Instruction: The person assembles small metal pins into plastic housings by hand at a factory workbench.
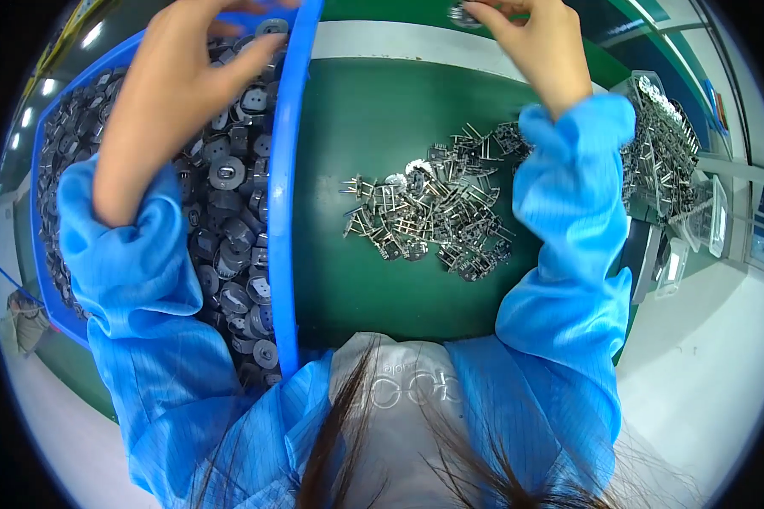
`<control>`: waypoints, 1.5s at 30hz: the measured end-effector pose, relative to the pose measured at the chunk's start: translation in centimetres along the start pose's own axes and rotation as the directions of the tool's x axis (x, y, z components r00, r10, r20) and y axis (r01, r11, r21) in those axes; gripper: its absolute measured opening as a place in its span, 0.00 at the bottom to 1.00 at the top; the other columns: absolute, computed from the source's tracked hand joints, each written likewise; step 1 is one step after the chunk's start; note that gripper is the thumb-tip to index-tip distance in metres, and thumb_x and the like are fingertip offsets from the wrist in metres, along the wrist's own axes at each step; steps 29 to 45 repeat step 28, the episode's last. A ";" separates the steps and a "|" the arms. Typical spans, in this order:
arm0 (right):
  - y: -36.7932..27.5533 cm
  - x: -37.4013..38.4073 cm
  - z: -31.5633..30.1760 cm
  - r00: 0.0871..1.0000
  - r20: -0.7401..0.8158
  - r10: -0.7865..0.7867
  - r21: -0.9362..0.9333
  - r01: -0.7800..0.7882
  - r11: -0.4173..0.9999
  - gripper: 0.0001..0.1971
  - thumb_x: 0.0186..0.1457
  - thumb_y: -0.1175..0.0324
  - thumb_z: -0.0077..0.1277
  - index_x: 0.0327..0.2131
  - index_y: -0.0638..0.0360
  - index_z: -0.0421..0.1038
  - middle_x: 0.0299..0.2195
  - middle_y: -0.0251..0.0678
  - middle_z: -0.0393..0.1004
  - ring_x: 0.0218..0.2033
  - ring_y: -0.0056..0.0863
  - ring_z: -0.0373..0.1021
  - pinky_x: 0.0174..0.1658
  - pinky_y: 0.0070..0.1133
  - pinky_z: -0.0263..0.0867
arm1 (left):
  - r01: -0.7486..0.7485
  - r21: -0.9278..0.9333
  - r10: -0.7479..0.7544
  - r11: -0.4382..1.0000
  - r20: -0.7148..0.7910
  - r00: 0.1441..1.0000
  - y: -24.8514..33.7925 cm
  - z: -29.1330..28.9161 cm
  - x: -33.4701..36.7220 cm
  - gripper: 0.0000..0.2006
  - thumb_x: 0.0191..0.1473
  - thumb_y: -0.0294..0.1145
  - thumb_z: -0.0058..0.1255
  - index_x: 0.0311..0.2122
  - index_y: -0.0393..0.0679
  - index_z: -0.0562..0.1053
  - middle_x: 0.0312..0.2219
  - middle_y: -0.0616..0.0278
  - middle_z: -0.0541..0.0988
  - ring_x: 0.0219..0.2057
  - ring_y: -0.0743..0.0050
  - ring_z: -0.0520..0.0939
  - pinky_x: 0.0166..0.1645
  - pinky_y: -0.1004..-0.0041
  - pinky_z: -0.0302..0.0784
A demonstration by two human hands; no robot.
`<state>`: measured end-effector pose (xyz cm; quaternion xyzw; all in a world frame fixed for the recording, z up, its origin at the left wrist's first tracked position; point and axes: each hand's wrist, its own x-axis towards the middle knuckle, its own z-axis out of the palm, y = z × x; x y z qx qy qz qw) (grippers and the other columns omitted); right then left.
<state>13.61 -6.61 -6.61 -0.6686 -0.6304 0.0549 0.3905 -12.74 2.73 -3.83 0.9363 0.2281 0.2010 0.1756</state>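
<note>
My left hand (pixel 187 72) is over the far part of a blue bin (pixel 285 187), with thumb and fingers apart. It is blurred by motion, and the far fingers run toward the picture's top edge. Beneath it lie many round dark grey plastic caps (pixel 227 172) with slots and holes. My right hand (pixel 539 38) is at the top, right of centre, with thumb and fingers pinched on a small round part (pixel 463 15), dark and silvery. The part's finer detail is too small to tell.
A heap of small parts with metal pins (pixel 441 208) lies on the green work surface (pixel 365 297). To the right, beyond my right sleeve, a clear container (pixel 658 144) holds many similar pinned parts. Clear plastic pieces (pixel 705 216) stick out beside it.
</note>
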 end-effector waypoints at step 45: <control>3.9 -5.6 -5.0 0.808 0.271 0.523 -0.640 -0.255 0.725 0.16 0.42 0.56 0.60 0.26 0.59 0.76 0.35 0.48 0.75 0.35 0.45 0.73 0.39 0.33 0.69 | 0.172 0.114 -0.196 0.978 0.258 0.946 -1.8 0.2 -0.5 0.09 0.42 0.28 0.57 0.24 0.38 0.69 0.20 0.52 0.74 0.24 0.63 0.76 0.30 0.70 0.71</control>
